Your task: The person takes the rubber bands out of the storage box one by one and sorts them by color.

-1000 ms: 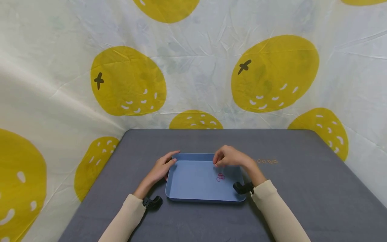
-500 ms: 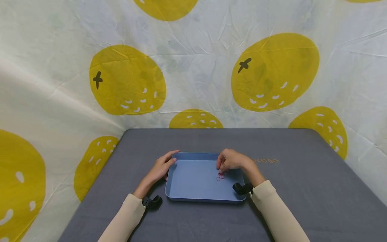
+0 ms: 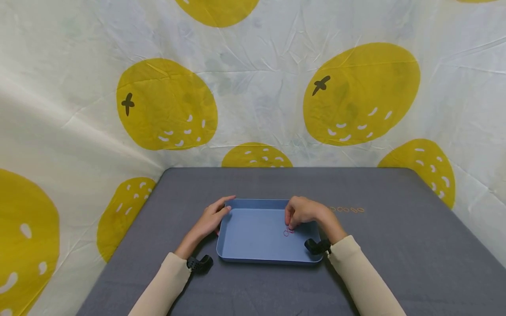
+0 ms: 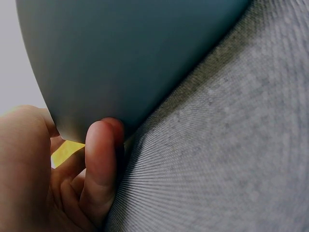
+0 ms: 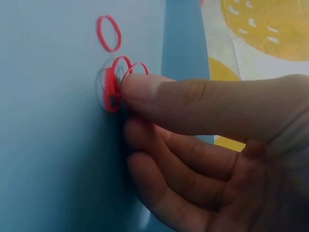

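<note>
The person's left hand (image 3: 209, 218) grips the near-left edge of a blue tray (image 3: 253, 237), thumb over the rim, other fingers curled against the outside — the tray sits flat on the grey table (image 3: 419, 245). Inside, toward the right, the right hand (image 3: 303, 210) pinches at a thin red loop (image 5: 146, 68), thumb tip against a small bunch of red bands (image 5: 110, 87); one loose red band (image 5: 99, 32) lies just beside them. Beyond that wrist, orange rings (image 3: 353, 210) lie in a row on the cloth
</note>
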### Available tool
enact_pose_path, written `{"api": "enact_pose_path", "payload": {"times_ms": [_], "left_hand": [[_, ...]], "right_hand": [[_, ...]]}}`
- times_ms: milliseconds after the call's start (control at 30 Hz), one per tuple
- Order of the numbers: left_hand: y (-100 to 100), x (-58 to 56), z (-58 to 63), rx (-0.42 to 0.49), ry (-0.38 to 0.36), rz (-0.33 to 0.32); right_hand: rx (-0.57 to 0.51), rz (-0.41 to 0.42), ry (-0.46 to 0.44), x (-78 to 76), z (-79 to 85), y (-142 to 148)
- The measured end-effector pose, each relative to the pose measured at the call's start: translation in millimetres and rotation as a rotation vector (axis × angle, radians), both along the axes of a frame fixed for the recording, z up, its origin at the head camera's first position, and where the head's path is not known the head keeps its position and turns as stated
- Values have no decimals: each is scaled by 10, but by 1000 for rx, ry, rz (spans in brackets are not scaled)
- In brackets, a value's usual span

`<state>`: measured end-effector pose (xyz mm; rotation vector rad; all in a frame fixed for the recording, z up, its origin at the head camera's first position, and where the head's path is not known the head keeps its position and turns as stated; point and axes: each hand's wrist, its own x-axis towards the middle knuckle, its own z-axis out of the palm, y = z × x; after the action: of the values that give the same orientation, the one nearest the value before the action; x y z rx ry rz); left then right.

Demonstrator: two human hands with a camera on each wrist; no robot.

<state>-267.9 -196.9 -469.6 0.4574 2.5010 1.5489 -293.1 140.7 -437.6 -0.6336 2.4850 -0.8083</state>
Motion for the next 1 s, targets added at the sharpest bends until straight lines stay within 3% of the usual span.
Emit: {"api": "enact_pose_path", "payload": {"times_ms": [367, 700, 1000], "left_hand": [[27, -21, -38, 3, -7, 22], [19, 3, -8, -1, -5, 27], [18, -42, -80, -5, -10, 39]], "right_hand": [[-168, 76, -29, -55, 46, 126], [-252, 31, -44, -22, 164, 199], [-319, 21, -24, -1, 250, 310]]}}
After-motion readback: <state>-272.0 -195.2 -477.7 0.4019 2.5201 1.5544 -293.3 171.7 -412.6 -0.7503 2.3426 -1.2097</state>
